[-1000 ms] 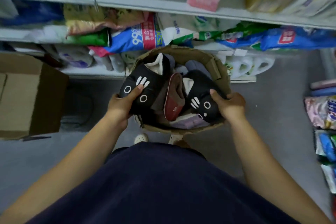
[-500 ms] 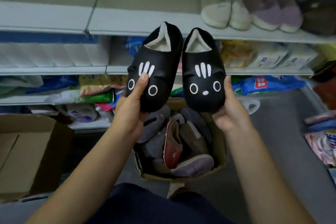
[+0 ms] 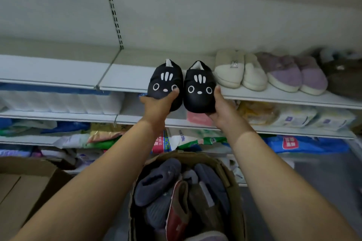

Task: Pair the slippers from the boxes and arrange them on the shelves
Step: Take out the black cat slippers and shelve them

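Both arms are up and stretched toward the top shelf [image 3: 58,72], a black slipper in each hand. The left hand [image 3: 158,106] cups the left black slipper [image 3: 166,82] from below, grip closed around its toe end, thumb pressed on the face print beside one white ring eye. The right hand [image 3: 222,110] holds the right black slipper [image 3: 198,86] the same way, grip wrapped under the sole, thumb up along its outer edge. The two slippers sit side by side, nearly touching, toes pointing back at the person, heels over the shelf's front lip; whether the soles rest on the shelf I cannot tell. At three o'clock from them, a cream pair [image 3: 240,71] stands on that shelf, just beside the right black slipper, then a lilac pair [image 3: 293,75], then something dark brown [image 3: 342,78] at the far edge, blurred. Down at six o'clock, between the forearms, a cardboard box [image 3: 234,180] holds a jumble of slippers, dark grey-blue ones on top and a brown one with a red lining [image 3: 176,213] wedged in. At eight o'clock, another cardboard box [image 3: 29,188] with its flap open. The lower shelves carry packaged goods [image 3: 176,140].
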Tool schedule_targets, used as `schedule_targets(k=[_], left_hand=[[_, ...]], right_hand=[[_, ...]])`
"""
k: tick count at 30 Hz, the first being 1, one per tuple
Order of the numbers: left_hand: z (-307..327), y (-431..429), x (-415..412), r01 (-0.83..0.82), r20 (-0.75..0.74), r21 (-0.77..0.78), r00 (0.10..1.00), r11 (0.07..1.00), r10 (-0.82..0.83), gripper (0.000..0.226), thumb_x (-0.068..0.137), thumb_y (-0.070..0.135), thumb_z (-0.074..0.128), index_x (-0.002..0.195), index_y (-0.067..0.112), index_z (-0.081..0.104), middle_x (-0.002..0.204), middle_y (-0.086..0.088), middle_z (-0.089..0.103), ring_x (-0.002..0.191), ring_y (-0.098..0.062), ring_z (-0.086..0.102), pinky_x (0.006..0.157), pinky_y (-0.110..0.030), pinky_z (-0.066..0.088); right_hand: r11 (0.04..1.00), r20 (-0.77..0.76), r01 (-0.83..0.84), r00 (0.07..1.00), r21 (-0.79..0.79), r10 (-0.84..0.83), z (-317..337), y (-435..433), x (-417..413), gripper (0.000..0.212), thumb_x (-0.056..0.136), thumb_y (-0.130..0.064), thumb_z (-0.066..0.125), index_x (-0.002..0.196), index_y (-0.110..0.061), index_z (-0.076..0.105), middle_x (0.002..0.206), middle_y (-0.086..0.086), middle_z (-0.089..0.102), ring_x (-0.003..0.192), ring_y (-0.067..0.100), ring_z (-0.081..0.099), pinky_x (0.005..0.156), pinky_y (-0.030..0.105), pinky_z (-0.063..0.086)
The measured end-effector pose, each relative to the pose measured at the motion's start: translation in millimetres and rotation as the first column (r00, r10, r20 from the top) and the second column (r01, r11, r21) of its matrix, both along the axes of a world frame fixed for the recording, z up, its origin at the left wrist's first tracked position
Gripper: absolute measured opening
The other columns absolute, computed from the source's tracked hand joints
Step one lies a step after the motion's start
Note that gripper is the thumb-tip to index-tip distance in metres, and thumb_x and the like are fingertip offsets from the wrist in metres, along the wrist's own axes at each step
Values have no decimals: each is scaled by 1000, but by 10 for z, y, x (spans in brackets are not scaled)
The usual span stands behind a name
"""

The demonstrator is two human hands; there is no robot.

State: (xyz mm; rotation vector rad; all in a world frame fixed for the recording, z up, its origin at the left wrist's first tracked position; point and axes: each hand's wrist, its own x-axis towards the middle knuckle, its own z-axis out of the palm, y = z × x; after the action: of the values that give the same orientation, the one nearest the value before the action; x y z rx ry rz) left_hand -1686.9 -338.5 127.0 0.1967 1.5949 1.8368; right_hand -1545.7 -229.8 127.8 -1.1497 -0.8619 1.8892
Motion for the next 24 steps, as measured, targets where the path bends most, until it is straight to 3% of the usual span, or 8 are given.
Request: schedule_targets(k=[2,5,8,12,15,19,21,24], left_hand=[[-87,-20,-44,83,-189,-101,977,991,-101,104,43,49,99,126,9,50,114,-4,71,101,-18,72,93,-45,59],[-51,15,-140,38,-455,-231,879,972,-143,71,64,36,95,113,15,48,103,8,64,91,-9,65,79,-22,52],[23,142,-272,-67,-654,-376,726,924,-213,74,61,57,90,111,13,57,111,-2,61,97,-18,62,86,-31,52],[8,373,-515,-119,-702,-573,583,811,-410,94,49,94,57,97,15,72,101,-9,71,99,-29,67,88,-41,56],[-78,602,-697,-188,-711,-664,456,723,-535,108,56,99,38,110,10,70,119,-18,66,131,-43,46,114,-50,34],[-140,801,-837,-161,-702,-668,461,727,-543,111,70,92,46,136,2,49,140,-22,53,140,-41,35,117,-53,27],[-169,863,-847,-160,-674,-704,458,692,-580,119,77,91,39,155,3,22,160,-22,29,152,-37,14,124,-51,11],[-187,934,-861,-169,-621,-767,438,619,-649,124,76,95,23,160,7,-3,168,-17,2,156,-29,-7,125,-51,-3]], right_hand=[[970,183,-76,982,232,33,-38,38,35,67,78,-55,78,130,-19,55,128,4,67,109,19,67,91,42,57],[823,428,-290,902,488,64,-82,97,64,84,66,-40,90,137,-25,47,129,-5,62,115,11,61,99,33,51],[747,568,-360,822,559,-29,-92,256,-25,94,52,-54,85,132,-23,48,130,0,61,117,17,60,102,43,51],[669,740,-473,649,573,-174,-30,463,-226,111,55,-78,72,143,-17,41,139,6,56,126,27,55,103,45,49],[620,814,-568,539,542,-218,6,608,-322,104,72,-70,71,146,-5,37,146,15,48,131,34,43,109,43,40],[577,819,-602,520,552,-242,18,761,-403,97,80,-65,68,149,-7,33,148,15,46,131,37,42,109,44,39],[565,835,-629,495,534,-239,23,818,-441,100,84,-64,65,156,-8,23,152,18,40,135,40,38,113,46,35],[539,848,-657,446,528,-287,39,884,-510,101,86,-63,63,157,-6,21,149,23,42,133,41,42,112,46,37]])
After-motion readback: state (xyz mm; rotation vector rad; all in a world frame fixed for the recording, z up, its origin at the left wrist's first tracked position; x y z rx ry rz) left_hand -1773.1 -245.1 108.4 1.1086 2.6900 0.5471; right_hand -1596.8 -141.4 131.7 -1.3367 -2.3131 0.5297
